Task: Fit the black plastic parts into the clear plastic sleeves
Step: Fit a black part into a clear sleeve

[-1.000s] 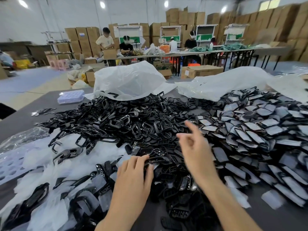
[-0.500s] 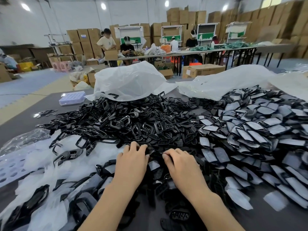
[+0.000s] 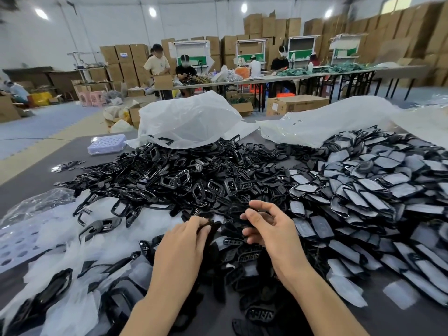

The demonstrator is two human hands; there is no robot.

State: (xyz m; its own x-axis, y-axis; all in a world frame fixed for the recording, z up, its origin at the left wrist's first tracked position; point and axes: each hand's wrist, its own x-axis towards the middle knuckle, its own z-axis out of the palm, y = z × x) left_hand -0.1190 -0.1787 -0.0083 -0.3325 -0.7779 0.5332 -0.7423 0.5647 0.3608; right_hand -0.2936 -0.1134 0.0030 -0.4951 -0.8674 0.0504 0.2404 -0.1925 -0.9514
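Both hands lifted off the near edge of the black parts heap (image 3: 194,180). Left hand (image 3: 181,243) pinches one black part (image 3: 213,226); right hand (image 3: 276,236) is curled, hold unclear. Sleeving likely next.

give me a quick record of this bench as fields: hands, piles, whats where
left hand: pinches a black part above the near middle of the heap
right hand: beside the left, fingers curled; blur hides whether it grips a part
bare parts: big black heap, centre of the table
sleeved parts: heap on the right
clear sleeves: loose, near left
white plastic bags: two, at the far side
lilac tray: far left
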